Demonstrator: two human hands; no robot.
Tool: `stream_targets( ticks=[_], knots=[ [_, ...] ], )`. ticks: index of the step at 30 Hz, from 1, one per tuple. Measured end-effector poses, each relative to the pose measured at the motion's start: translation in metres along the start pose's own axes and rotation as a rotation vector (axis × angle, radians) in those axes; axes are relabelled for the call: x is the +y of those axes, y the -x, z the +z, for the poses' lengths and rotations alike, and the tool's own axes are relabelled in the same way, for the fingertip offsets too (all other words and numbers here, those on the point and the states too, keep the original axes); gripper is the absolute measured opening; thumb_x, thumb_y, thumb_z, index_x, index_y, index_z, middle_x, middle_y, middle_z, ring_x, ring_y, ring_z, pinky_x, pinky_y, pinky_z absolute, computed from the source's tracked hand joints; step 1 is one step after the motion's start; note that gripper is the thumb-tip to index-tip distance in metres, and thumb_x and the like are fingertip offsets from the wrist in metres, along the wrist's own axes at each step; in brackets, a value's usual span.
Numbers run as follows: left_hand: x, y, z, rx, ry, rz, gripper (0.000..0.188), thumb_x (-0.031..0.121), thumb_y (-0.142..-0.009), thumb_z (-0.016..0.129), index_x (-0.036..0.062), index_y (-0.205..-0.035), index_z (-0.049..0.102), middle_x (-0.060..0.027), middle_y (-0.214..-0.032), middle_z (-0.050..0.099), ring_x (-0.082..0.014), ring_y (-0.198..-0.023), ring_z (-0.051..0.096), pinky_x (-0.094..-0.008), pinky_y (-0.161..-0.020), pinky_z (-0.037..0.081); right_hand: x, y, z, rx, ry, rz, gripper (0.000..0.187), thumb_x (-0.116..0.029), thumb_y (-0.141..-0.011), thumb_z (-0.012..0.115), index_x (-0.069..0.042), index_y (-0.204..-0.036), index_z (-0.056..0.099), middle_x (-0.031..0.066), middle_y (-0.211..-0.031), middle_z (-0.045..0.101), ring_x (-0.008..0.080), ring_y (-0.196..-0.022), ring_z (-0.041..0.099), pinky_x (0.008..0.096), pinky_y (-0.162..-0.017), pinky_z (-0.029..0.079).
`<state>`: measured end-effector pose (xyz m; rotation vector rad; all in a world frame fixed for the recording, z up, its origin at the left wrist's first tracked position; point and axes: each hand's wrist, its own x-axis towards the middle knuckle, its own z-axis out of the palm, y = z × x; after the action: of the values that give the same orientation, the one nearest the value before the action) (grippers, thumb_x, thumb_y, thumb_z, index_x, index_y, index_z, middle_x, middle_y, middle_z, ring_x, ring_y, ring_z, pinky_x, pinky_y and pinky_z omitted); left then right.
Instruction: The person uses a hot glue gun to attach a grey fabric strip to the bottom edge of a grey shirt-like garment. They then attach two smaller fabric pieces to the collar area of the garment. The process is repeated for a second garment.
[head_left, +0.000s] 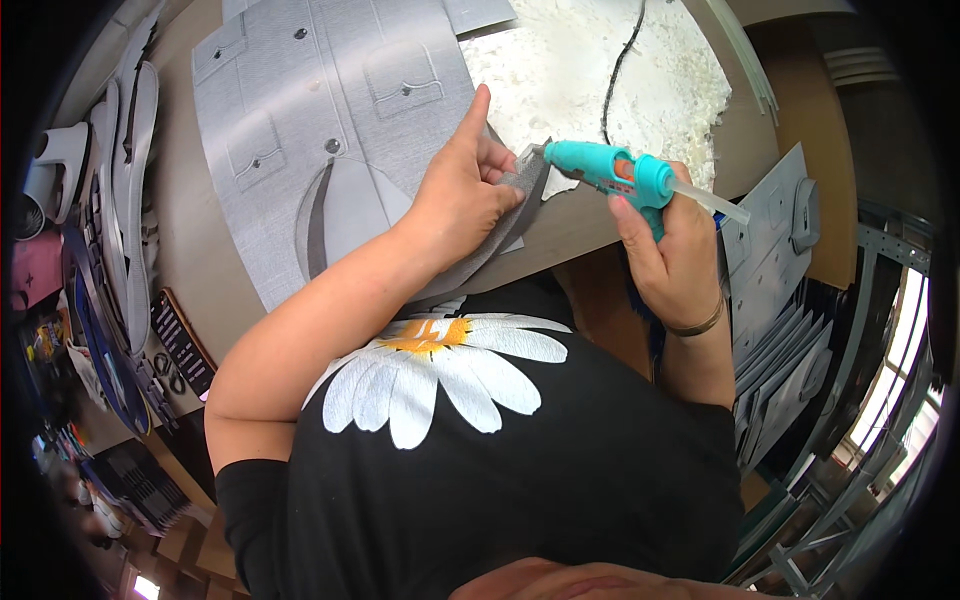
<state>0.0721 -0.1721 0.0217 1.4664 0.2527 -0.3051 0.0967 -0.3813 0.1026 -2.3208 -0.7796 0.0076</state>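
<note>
Brown worktable [178,200], left hand [465,185] pinching grey strip [530,190], right hand [675,245] curled round teal glue gun [590,160]

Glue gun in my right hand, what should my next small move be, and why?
Probably squeeze a little glue onto the grey strip's upper end: the teal glue gun in your right hand has its tip right by that end, and your left hand pinches the strip nearby.

teal glue gun [588,161], grey strip [494,235], curved
</note>
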Motion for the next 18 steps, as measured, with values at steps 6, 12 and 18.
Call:
stream_targets(
  ticks=[6, 12, 18],
  knots=[
    [-0.003, 0.0, 0.0, 0.011, 0.004, 0.001, 0.106, -0.018, -0.077, 0.065, 0.0074, -0.161, 0.007, -0.0032, -0.1, 0.056, -0.008, -0.085, 0.05, -0.0202, -0.081, 0.047, 0.003, 0.0, 0.0, -0.037, -0.013, -0.026, 0.024, -0.015, -0.092, 0.067, -0.001, -0.111, 0.063, 0.015, -0.091, 0.065, 0.0325, -0.072, 0.064, 0.038, -0.064, 0.049],
    [-0.002, 0.001, -0.003, -0.008, -0.032, 0.018, 0.104, -0.012, -0.079, 0.067, 0.0034, -0.16, 0.004, -0.0069, -0.101, 0.058, -0.013, -0.085, 0.054, -0.0259, -0.081, 0.05, 0.029, -0.004, 0.019, 0.142, -0.212, 0.183, 0.029, -0.022, -0.095, 0.066, 0.001, -0.112, 0.06, 0.0155, -0.086, 0.068, 0.0304, -0.064, 0.062, 0.0367, -0.062, 0.048],
    [0.023, 0.036, -0.037, 0.019, -0.539, 0.387, 0.082, -0.005, -0.086, 0.066, 0.0168, -0.158, 0.033, -0.0067, -0.108, 0.062, -0.0157, -0.088, 0.056, -0.0265, -0.084, 0.049, 0.072, -0.005, 0.019, 0.089, 0.13, 0.496, 0.048, -0.042, -0.09, 0.071, 0.004, -0.1, 0.064, 0.0205, -0.087, 0.07, 0.0365, -0.068, 0.065, 0.0425, -0.065, 0.05]
  ],
)
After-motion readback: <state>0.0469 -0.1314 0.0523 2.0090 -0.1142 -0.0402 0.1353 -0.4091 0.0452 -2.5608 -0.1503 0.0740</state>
